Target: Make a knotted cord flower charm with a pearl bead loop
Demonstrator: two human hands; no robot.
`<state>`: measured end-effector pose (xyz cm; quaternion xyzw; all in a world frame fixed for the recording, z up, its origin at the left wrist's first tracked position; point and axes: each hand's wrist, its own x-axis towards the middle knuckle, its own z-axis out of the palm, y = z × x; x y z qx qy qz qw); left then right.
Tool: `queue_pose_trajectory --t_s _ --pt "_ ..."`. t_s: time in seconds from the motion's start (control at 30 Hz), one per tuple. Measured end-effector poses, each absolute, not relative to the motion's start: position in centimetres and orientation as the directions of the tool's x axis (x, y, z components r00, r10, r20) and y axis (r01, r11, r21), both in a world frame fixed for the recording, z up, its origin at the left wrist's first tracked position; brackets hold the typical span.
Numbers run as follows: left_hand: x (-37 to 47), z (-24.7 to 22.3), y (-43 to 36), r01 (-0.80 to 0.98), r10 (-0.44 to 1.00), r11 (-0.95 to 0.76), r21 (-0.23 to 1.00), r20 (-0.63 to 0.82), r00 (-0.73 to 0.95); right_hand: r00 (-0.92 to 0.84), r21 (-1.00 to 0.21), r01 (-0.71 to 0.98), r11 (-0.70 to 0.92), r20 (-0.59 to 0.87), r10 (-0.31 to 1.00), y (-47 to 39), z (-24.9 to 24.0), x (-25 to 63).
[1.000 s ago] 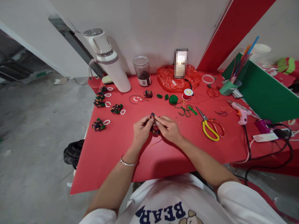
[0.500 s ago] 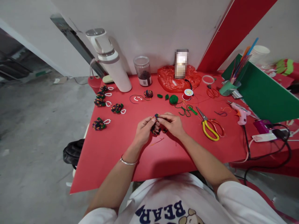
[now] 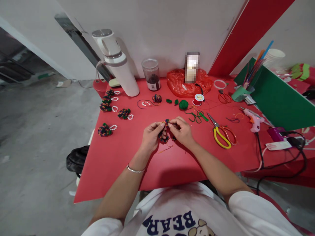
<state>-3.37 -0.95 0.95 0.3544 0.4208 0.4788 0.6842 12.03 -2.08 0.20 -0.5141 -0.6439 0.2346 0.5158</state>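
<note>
Between my two hands is a multicoloured crocheted strip, dark with orange, blue and green flecks, its lower part curling below the fingers. My left hand pinches it between thumb and fingers from one side. From the other side, my right hand pinches its top end with thumb and forefinger. Part of the strip is hidden behind the fingers. A loose orange yarn end lies on the red table just below. Beyond the hands sit a green yarn ball, a small multicoloured yarn ball and a green-handled crochet hook.
Several crocheted flowers with white bead loops lie at the left. Yellow-handled scissors, a pink glue gun and cables are at the right. A white flask, a clear jar and a red plastic bag stand behind.
The fingers of my right hand have shifted slightly and bent more at the top of the crocheted strip, showing more of it. The left hand keeps its hold; the view has moved slightly.
</note>
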Motion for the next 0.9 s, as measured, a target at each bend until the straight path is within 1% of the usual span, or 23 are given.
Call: queue_pose_trajectory --t_s 0.1,0.17,0.2,0.33,0.63,0.7,0.77,0.83,0.87,0.9 --pt "-3.6 1.2 -0.9 -0.345 0.944 0.322 0.882 -0.269 0.192 -0.082 -0.619 0.611 0.493 0.570 0.817 -2.0 -0.1 12.6" --pt "-3.6 1.3 -0.9 -0.349 0.937 0.345 0.871 -0.301 0.177 -0.162 -0.493 0.684 0.537 0.615 0.772 -1.9 0.0 12.9" --pt "-3.6 1.4 -0.9 -0.352 0.932 0.361 0.864 -0.319 0.171 -0.185 -0.449 0.708 0.546 0.628 0.756 -1.9 0.0 13.1" --pt "-3.5 1.5 -0.9 -0.346 0.914 0.406 0.846 -0.368 0.172 -0.224 -0.318 0.775 0.546 0.670 0.708 -1.9 0.2 13.5" --pt "-3.4 1.6 -1.1 -0.318 0.933 0.358 0.878 -0.324 0.156 -0.435 -0.064 0.795 0.603 0.633 0.640 -2.1 0.9 13.3" --pt "-3.4 1.5 -1.1 -0.313 0.940 0.340 0.887 -0.309 0.146 -0.453 -0.041 0.795 0.605 0.623 0.638 -2.0 1.1 13.3" --pt "-3.4 1.4 -1.0 -0.304 0.942 0.333 0.892 -0.303 0.141 -0.457 -0.068 0.785 0.616 0.607 0.650 -2.0 1.2 13.2" --pt "-3.4 1.2 -0.9 -0.316 0.946 0.324 0.892 -0.300 0.124 -0.436 -0.168 0.755 0.634 0.594 0.676 -2.1 1.1 13.1" --pt "-3.4 1.1 -0.8 -0.331 0.948 0.319 0.888 -0.298 0.113 -0.403 -0.252 0.728 0.638 0.595 0.695 -2.2 1.0 13.0" --pt "-3.4 1.1 -0.8 -0.351 0.949 0.314 0.882 -0.297 0.102 -0.348 -0.361 0.688 0.630 0.597 0.723 -2.3 0.9 12.9"
